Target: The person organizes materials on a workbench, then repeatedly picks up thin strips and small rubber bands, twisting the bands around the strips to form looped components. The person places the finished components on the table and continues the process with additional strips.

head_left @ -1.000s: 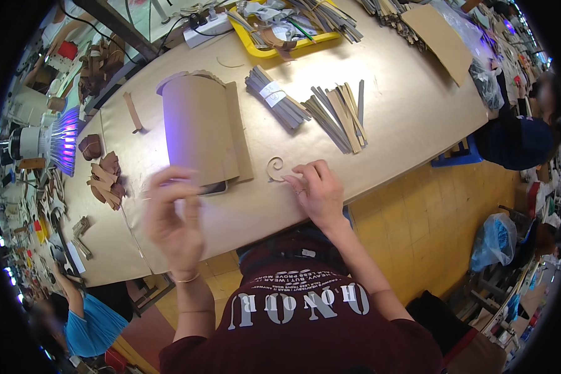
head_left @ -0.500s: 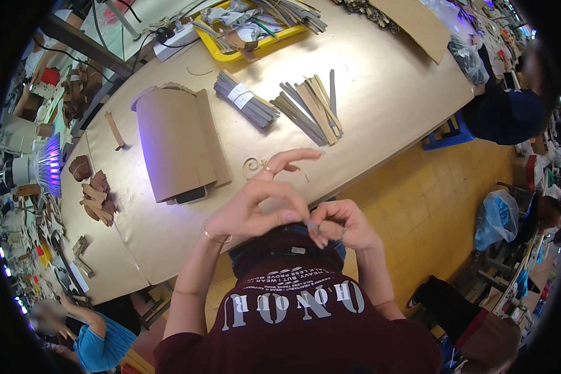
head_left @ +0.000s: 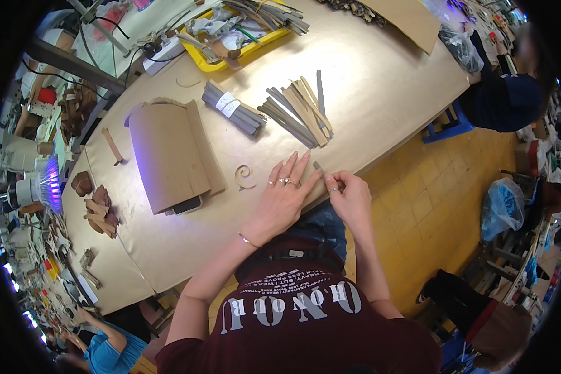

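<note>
The left hand (head_left: 285, 193) lies flat, fingers spread, on the bench (head_left: 380, 106) edge. The right hand (head_left: 350, 194) pinches a small grey strip (head_left: 318, 167) just beside it. A white-banded grey bundle (head_left: 232, 109) lies farther back.

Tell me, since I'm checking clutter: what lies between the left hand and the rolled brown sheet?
Head view: a small curled strip lies between left hand and rolled brown sheet.
</note>
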Available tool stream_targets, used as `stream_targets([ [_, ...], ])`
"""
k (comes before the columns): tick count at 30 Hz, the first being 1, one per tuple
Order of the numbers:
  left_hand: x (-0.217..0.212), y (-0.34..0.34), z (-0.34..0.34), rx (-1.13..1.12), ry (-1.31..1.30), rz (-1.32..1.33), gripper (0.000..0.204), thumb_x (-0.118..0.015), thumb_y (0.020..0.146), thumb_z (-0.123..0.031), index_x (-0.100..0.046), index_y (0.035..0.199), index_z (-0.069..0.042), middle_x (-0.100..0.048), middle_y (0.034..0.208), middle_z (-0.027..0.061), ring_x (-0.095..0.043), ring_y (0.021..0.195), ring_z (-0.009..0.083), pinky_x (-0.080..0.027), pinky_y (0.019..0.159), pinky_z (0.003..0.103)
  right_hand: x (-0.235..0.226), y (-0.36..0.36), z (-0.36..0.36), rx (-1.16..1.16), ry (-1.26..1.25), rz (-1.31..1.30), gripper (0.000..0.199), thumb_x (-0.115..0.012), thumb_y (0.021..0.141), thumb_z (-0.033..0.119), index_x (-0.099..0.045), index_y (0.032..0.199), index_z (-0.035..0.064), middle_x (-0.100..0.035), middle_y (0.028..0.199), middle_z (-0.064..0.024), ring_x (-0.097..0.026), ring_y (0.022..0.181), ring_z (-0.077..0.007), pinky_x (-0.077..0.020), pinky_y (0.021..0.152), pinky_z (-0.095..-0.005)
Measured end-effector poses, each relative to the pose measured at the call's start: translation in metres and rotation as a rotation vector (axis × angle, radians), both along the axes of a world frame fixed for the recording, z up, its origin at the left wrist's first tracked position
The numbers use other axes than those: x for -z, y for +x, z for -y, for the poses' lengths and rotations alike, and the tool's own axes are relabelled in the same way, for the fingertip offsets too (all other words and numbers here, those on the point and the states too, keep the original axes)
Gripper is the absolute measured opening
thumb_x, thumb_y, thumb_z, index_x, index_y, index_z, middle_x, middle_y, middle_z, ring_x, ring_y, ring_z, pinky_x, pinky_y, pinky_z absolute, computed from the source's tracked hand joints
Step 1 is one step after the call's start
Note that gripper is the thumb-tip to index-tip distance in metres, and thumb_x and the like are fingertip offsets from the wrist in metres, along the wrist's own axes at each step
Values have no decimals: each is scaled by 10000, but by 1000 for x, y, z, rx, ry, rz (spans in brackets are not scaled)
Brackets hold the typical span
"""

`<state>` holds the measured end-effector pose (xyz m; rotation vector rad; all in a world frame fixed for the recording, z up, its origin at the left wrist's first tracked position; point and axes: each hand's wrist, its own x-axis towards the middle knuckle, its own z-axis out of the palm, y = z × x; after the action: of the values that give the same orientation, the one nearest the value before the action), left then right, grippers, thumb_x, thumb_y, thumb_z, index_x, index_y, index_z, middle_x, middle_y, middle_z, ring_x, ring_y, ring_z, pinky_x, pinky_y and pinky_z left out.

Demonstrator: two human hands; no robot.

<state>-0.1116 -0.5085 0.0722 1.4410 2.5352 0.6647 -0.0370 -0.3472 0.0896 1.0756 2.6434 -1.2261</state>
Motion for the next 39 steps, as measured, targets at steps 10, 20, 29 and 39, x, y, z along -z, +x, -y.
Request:
stream_targets([
  [10, 16, 2, -10, -97, -10, 2, 472, -520, 978, -234, -481, 1448, -214, -269, 1584, 185, -254, 1457, 377, -186, 1182, 520, -15, 5, -2, -116, 331, 302, 434, -656, 888, 469, -699, 761, 56, -675, 682, -153, -678, 713, -367, -517, 652, -457],
  [20, 22, 3, 4, 31, 237, 68, 464, -616, 896, -119, -548, 1353, -165, -319, 1545, 205, -310, 1430, 373, -259, 1162, 500, -15, -51, -27, -140, 413, -217, 435, -727, 862, 354, -606, 1128, 33, -627, 1078, -179, -596, 1026, -350, -471, 879, -432],
  [29, 20, 25, 41, -399, 419, 146, 431, -669, 844, -64, -597, 1268, -84, -394, 1477, 224, -386, 1369, 390, -318, 1124, 468, 43, -130, -1, -334, 660, -364, 782, -682, 868, 416, -356, 1474, 42, -377, 1406, -341, -357, 1326, -468, -236, 1098, -568],
  [39, 3, -27, 29, -340, 288, -138, 451, -677, 864, -135, -585, 1306, -130, -383, 1517, 167, -327, 1418, 370, -263, 1156, 493, 49, -213, -22, -372, 610, -450, 618, -651, 893, 375, -474, 1383, 42, -483, 1346, -250, -411, 1304, -380, -302, 1071, -491],
])
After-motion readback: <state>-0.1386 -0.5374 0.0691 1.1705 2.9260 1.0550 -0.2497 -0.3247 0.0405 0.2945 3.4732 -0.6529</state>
